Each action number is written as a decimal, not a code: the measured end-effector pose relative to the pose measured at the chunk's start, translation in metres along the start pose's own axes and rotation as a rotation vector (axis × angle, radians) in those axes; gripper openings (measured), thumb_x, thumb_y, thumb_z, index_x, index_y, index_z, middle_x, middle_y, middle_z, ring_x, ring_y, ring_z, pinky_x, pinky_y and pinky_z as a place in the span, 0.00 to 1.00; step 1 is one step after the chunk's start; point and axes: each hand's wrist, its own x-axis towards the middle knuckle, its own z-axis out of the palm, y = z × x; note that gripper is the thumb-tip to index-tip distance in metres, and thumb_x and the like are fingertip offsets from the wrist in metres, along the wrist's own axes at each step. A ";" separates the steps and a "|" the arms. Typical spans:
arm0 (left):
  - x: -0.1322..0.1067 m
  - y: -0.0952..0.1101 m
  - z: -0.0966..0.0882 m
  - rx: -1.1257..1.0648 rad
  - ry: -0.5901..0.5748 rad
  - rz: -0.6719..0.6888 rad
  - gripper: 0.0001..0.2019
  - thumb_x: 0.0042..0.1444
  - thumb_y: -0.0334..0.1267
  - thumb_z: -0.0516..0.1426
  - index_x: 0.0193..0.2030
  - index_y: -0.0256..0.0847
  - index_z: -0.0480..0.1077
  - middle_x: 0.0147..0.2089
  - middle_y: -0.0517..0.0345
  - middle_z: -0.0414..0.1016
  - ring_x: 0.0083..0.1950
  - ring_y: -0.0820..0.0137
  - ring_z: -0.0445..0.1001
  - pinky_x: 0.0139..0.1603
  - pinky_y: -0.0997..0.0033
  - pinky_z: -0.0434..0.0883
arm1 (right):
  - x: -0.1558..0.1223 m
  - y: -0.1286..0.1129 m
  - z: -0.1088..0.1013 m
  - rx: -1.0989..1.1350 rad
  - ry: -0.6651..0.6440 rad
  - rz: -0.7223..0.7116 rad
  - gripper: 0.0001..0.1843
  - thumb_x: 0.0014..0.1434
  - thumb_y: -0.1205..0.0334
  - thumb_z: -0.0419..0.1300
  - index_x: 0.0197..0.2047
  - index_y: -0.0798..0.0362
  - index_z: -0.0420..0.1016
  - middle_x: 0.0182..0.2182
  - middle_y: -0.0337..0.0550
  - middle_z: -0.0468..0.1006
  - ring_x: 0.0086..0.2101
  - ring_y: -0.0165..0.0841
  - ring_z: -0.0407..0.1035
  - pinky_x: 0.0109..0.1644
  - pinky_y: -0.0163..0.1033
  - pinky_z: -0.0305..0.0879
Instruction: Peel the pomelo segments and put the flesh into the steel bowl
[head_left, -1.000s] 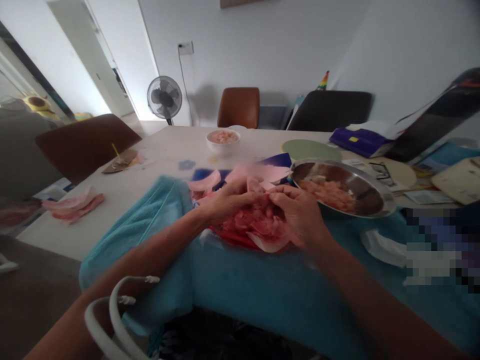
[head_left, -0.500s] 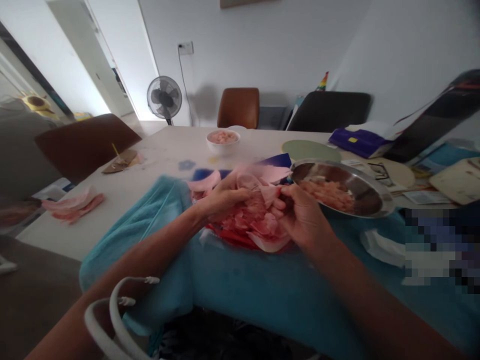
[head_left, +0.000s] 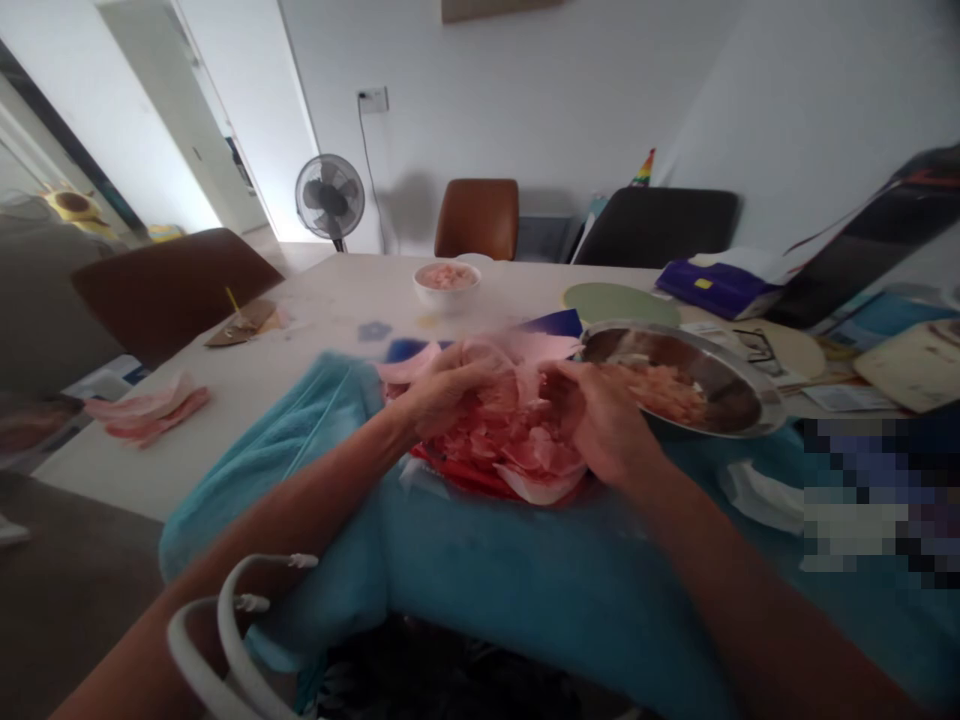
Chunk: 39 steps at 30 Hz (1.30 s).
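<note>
Over a red-rimmed heap of pink scraps (head_left: 517, 450), which look like pomelo peel and membrane, both of my hands work close together. My left hand (head_left: 454, 385) is closed round a pale pink pomelo piece (head_left: 496, 385), its thumb lying on top. At the right edge of that piece my right hand (head_left: 600, 410) has its fingers curled with the tips drawn together; what they pinch is blurred. A steel bowl (head_left: 757, 405) with pinkish-orange pulp (head_left: 664, 392) stands just right of my right hand. Farther back is a white bowl (head_left: 448, 300) of similar pulp.
A teal cloth (head_left: 487, 560) covers the near table edge. Pink peel (head_left: 150, 410) lies at left on the white table (head_left: 315, 310). Back right are a green round mat (head_left: 619, 302) and a purple tissue pack (head_left: 716, 288). White cables (head_left: 225, 630) hang at lower left.
My right hand has shifted slightly, and the pink flap it pinched before no longer stands up between the hands. My left hand keeps its hold.
</note>
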 end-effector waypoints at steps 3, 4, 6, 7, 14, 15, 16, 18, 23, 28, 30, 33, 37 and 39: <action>-0.002 -0.001 0.001 0.077 -0.020 0.021 0.10 0.50 0.40 0.68 0.37 0.40 0.77 0.32 0.58 0.74 0.38 0.70 0.73 0.39 0.71 0.72 | -0.002 0.000 -0.001 -0.092 -0.094 -0.043 0.12 0.53 0.51 0.73 0.37 0.47 0.81 0.30 0.36 0.80 0.28 0.30 0.71 0.29 0.35 0.69; -0.004 -0.001 0.001 0.111 -0.023 0.033 0.09 0.51 0.40 0.68 0.36 0.40 0.76 0.32 0.58 0.74 0.39 0.69 0.74 0.41 0.70 0.73 | -0.003 0.001 -0.002 -0.169 -0.119 -0.071 0.15 0.52 0.50 0.74 0.39 0.47 0.82 0.32 0.37 0.81 0.29 0.30 0.73 0.30 0.35 0.70; -0.007 0.001 0.004 0.188 -0.035 0.067 0.08 0.54 0.39 0.66 0.35 0.40 0.75 0.33 0.57 0.74 0.42 0.67 0.74 0.44 0.69 0.74 | -0.004 0.001 -0.004 -0.334 -0.138 -0.137 0.16 0.50 0.50 0.75 0.39 0.48 0.82 0.32 0.38 0.82 0.29 0.30 0.74 0.31 0.35 0.71; -0.008 0.002 0.006 0.229 -0.044 0.083 0.07 0.54 0.39 0.66 0.35 0.40 0.74 0.34 0.57 0.74 0.43 0.66 0.75 0.46 0.68 0.74 | -0.005 0.001 -0.005 -0.400 -0.138 -0.163 0.15 0.50 0.51 0.75 0.37 0.50 0.82 0.31 0.39 0.82 0.28 0.30 0.74 0.31 0.35 0.70; -0.012 0.005 0.016 0.406 -0.053 0.146 0.09 0.52 0.34 0.65 0.40 0.40 0.72 0.40 0.56 0.74 0.46 0.66 0.73 0.40 0.72 0.71 | -0.008 -0.003 -0.008 -0.594 -0.219 -0.237 0.12 0.56 0.51 0.70 0.30 0.51 0.84 0.22 0.39 0.79 0.22 0.30 0.70 0.26 0.35 0.64; -0.012 0.004 0.017 0.423 -0.035 0.142 0.12 0.51 0.33 0.65 0.43 0.40 0.72 0.40 0.56 0.75 0.43 0.67 0.73 0.38 0.73 0.71 | -0.008 -0.004 -0.007 -0.620 -0.212 -0.280 0.12 0.56 0.52 0.70 0.29 0.50 0.83 0.21 0.38 0.78 0.21 0.30 0.69 0.25 0.35 0.63; -0.012 0.003 0.018 0.440 -0.014 0.132 0.14 0.51 0.32 0.65 0.44 0.41 0.72 0.40 0.57 0.75 0.41 0.69 0.72 0.37 0.73 0.70 | -0.007 -0.004 -0.007 -0.644 -0.196 -0.329 0.11 0.57 0.53 0.69 0.28 0.50 0.82 0.19 0.37 0.77 0.20 0.29 0.68 0.24 0.36 0.62; -0.012 0.002 0.019 0.466 0.023 0.104 0.14 0.51 0.33 0.66 0.45 0.40 0.73 0.38 0.58 0.75 0.38 0.70 0.72 0.36 0.73 0.70 | -0.008 -0.007 -0.006 -0.693 -0.148 -0.433 0.10 0.57 0.56 0.68 0.26 0.49 0.81 0.16 0.36 0.74 0.18 0.29 0.66 0.24 0.36 0.60; -0.011 0.001 0.015 0.342 -0.022 -0.032 0.11 0.56 0.42 0.66 0.41 0.37 0.76 0.32 0.58 0.76 0.35 0.70 0.74 0.37 0.71 0.71 | -0.011 -0.012 -0.006 -0.689 -0.129 -0.482 0.17 0.57 0.53 0.69 0.20 0.47 0.76 0.15 0.36 0.71 0.18 0.28 0.62 0.22 0.36 0.57; -0.009 0.002 0.008 0.049 -0.094 -0.125 0.18 0.50 0.43 0.72 0.45 0.38 0.78 0.35 0.55 0.80 0.36 0.70 0.78 0.43 0.68 0.76 | -0.010 -0.007 -0.007 -0.417 -0.145 -0.247 0.15 0.50 0.47 0.74 0.26 0.49 0.80 0.18 0.37 0.71 0.19 0.28 0.62 0.22 0.36 0.58; -0.008 0.003 0.005 -0.021 -0.105 -0.161 0.17 0.48 0.43 0.73 0.41 0.37 0.79 0.32 0.56 0.78 0.33 0.72 0.77 0.42 0.70 0.76 | -0.010 -0.007 -0.005 -0.298 -0.157 -0.177 0.15 0.45 0.48 0.76 0.27 0.49 0.80 0.18 0.35 0.69 0.19 0.26 0.60 0.21 0.35 0.56; -0.007 0.004 0.002 -0.104 -0.105 -0.202 0.16 0.44 0.40 0.75 0.37 0.37 0.78 0.30 0.58 0.77 0.32 0.74 0.76 0.40 0.72 0.77 | -0.013 -0.010 0.000 -0.169 -0.179 -0.107 0.14 0.40 0.53 0.76 0.24 0.49 0.79 0.18 0.33 0.67 0.19 0.25 0.57 0.21 0.34 0.54; -0.004 0.001 -0.003 -0.175 -0.107 -0.225 0.16 0.41 0.39 0.76 0.34 0.37 0.78 0.32 0.56 0.79 0.34 0.70 0.79 0.42 0.70 0.79 | -0.014 -0.011 0.003 -0.030 -0.189 -0.073 0.15 0.37 0.58 0.76 0.23 0.49 0.74 0.20 0.30 0.65 0.19 0.23 0.54 0.21 0.33 0.53; -0.002 -0.001 -0.007 -0.182 -0.105 -0.217 0.15 0.42 0.38 0.75 0.33 0.36 0.77 0.31 0.56 0.79 0.33 0.70 0.79 0.41 0.69 0.79 | -0.012 -0.008 0.003 -0.030 -0.212 -0.076 0.16 0.39 0.56 0.76 0.23 0.48 0.72 0.21 0.31 0.65 0.20 0.23 0.54 0.22 0.33 0.55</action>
